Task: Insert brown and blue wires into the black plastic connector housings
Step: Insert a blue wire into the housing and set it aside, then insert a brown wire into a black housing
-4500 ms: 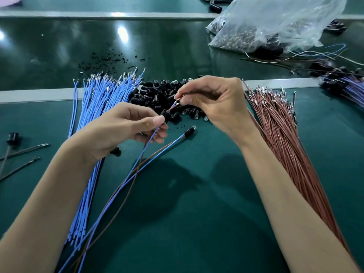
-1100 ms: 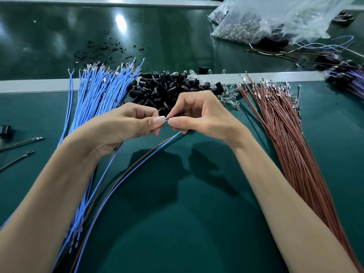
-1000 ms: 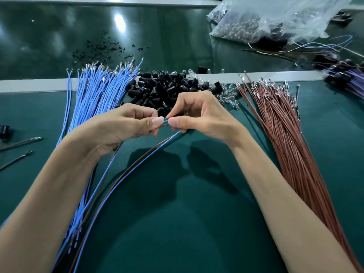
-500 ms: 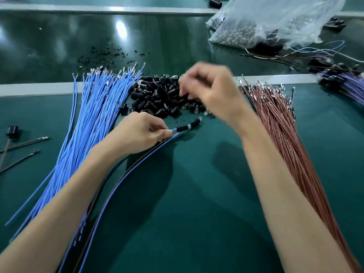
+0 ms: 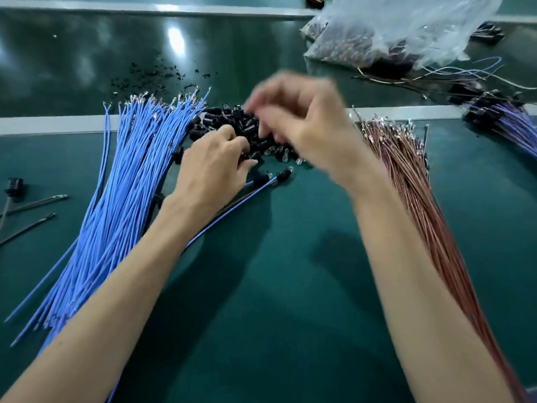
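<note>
Blue wires are fanned at left, brown wires at right, black housings heaped between. The left hand is curled into the heap, the blurred right hand held above; neither grip can be told. One housing should be singled out.

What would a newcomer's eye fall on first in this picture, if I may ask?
Two fans of wire frame the green mat: a thick blue wire bundle on the left and a brown wire bundle on the right. Between their far ends lies a pile of black housings, with the left hand and the blurred right hand both over it. A clear plastic bag sits far right.
</note>
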A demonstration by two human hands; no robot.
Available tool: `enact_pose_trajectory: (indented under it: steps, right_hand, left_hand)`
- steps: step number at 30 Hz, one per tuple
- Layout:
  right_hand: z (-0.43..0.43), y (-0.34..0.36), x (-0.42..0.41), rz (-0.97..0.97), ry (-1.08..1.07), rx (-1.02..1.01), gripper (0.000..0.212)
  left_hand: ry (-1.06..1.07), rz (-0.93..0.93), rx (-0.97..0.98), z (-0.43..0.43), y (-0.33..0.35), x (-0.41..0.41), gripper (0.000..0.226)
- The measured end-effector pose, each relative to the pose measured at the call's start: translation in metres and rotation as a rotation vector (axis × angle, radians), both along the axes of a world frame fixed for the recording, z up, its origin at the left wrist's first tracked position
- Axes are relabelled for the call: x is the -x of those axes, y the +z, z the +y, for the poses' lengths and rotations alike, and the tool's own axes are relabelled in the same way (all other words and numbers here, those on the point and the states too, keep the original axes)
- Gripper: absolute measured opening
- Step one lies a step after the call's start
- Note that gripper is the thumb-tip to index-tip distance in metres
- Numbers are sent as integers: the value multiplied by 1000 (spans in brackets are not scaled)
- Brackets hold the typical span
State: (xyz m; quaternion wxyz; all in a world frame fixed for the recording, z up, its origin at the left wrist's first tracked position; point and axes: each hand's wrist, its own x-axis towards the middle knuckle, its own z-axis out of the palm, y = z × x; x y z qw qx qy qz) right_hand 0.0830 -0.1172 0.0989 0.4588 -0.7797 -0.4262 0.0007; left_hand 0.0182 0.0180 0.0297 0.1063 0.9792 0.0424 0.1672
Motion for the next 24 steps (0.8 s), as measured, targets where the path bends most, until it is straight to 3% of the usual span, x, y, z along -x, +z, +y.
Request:
enact_pose_trajectory:
  steps: [1,4,8,11,14,19,24]
  right_hand:
    - [-4,-11,6,148,-101,68,18]
    - [-19,-58,5,33,-331,421,23]
    - [-46,-69,2,-73,-688,601,18]
    - [-74,-70,10,-17,-895,824,37]
    - [-85,-67,5,8,-955,839,36]
    - [-81,-61,3,65,-899,792,10]
    - [-77,-41,-6,107,-853,562,2]
  left_hand:
    - [-9,10,15,-2,-6,-3,31]
    - [-9,-35,71,-4,-19,-9,29]
    - [-4,-65,99,-3,-23,-10,23]
    - [-34,-54,106,-2,-24,-8,21]
    - [-37,-42,128,-1,-23,-7,21]
    - [-57,-29,188,0,-20,-7,18]
    - [-93,31,359,1,-6,-9,13]
